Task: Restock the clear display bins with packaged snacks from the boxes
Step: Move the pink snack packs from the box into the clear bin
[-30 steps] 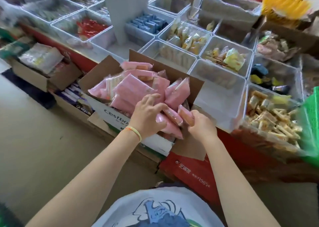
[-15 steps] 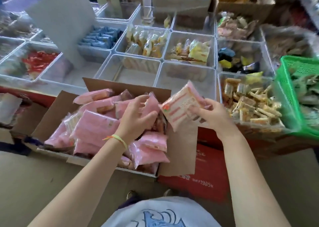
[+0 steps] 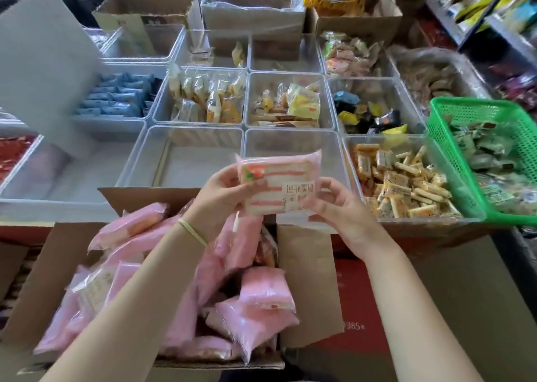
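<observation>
Near centre, held packet: a pink snack packet (image 3: 277, 184) is up in both hands, face toward the camera, above the near rim of an empty clear bin (image 3: 293, 146).
Left hand (image 3: 223, 195): grips the packet's left edge, thumb across the front, fingers curled behind it; a yellow-green band (image 3: 192, 232) circles the wrist.
Right hand (image 3: 343, 210): pinches the packet's lower right corner, fingers (image 3: 334, 188) bent round its edge.
Near left, cardboard box (image 3: 37, 288): open, flaps spread, heaped with more pink packets (image 3: 255, 303); it stands just below the hands.
Second empty bin (image 3: 186, 156): left of the first, directly beyond the box's far flap.
Near right bin (image 3: 406, 184): clear, holding small orange-and-white stick snacks.
Middle row: a bin of blue packets (image 3: 116, 99) at left, then a bin of pale wrapped cakes (image 3: 203, 96), a bin of yellow packets (image 3: 296, 105), and a bin of mixed blue, yellow and black sweets (image 3: 369, 114).
Far row: brown cartons (image 3: 145, 9) and a plastic-lined carton (image 3: 252, 12) standing behind and partly in the bins.
Right edge: a green mesh basket (image 3: 453, 111) filled with small pale wrapped snacks, touching the stick-snack bin.
Far right: shelves (image 3: 494, 12) with bright packets, too blurred to tell apart.
Left: a grey panel (image 3: 43, 61) leaning across the bins, and red packets (image 3: 11, 149) beside it.
Worktop front: a red panel (image 3: 357, 309) printed with "1985" below the bins.
</observation>
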`<state>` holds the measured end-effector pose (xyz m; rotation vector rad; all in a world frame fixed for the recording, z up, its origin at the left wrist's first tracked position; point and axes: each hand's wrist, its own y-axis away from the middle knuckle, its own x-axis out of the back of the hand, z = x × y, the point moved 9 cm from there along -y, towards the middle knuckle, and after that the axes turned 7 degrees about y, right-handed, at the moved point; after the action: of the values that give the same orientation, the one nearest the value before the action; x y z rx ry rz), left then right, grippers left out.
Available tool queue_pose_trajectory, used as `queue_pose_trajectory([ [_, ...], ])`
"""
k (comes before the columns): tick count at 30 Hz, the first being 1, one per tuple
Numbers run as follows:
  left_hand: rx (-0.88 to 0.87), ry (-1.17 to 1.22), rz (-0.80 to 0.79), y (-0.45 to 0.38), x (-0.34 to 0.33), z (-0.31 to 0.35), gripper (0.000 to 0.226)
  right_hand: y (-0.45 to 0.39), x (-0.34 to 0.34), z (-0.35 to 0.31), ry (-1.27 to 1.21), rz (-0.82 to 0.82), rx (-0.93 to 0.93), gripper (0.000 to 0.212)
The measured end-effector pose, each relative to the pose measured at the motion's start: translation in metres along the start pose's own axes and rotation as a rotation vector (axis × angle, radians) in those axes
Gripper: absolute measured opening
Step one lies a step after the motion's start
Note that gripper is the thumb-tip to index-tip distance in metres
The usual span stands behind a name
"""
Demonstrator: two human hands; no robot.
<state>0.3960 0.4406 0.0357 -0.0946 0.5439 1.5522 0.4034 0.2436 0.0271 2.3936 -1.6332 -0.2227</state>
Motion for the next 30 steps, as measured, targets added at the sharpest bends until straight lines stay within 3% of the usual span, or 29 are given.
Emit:
queue_pose_trajectory([
  [4, -0.041, 0.021, -0.052, -0.036, 0.013, 0.032, 0.041, -0.026, 0.004, -0.027, 0.029, 0.123, 0.043, 0.052],
  [8, -0.013, 0.171, -0.200, -0.072, 0.001, 0.034, 0.047, -0.056, -0.015, -0.027, -0.210, 0.138, 0.007, 0.055],
  [10, 0.009, 0.197, -0.285, -0.085, -0.010, 0.028, 0.046, -0.073, -0.028, -0.024, -0.238, 0.127, 0.008, 0.044],
  [12, 0.002, 0.155, -0.226, -0.099, -0.008, 0.023, 0.039, -0.088, -0.028, -0.019, -0.218, 0.200, 0.013, 0.028],
  [15, -0.037, -0.133, 0.102, -0.127, 0.030, 0.016, 0.039, -0.111, -0.011, -0.009, -0.143, 0.293, 0.010, 0.024],
  [17, -0.036, -0.413, 0.229, -0.147, 0.055, 0.013, 0.040, -0.128, 0.007, -0.001, -0.064, 0.358, -0.039, 0.020],
  [22, 0.242, -1.233, 0.224, -0.193, 0.084, -0.016, 0.052, -0.180, 0.034, 0.033, 0.190, 0.353, -0.204, 0.020],
  [25, 0.325, -1.402, 0.239, -0.210, 0.093, -0.028, 0.049, -0.213, 0.036, 0.057, 0.434, 0.307, -0.212, 0.024],
  [28, 0.462, -1.377, 0.166, -0.217, 0.104, -0.053, 0.027, -0.244, 0.033, 0.071, 0.674, 0.279, -0.164, 0.024],
  [30, 0.520, -1.378, 0.126, -0.219, 0.111, -0.069, 0.030, -0.264, 0.030, 0.075, 0.871, 0.286, -0.126, 0.017],
])
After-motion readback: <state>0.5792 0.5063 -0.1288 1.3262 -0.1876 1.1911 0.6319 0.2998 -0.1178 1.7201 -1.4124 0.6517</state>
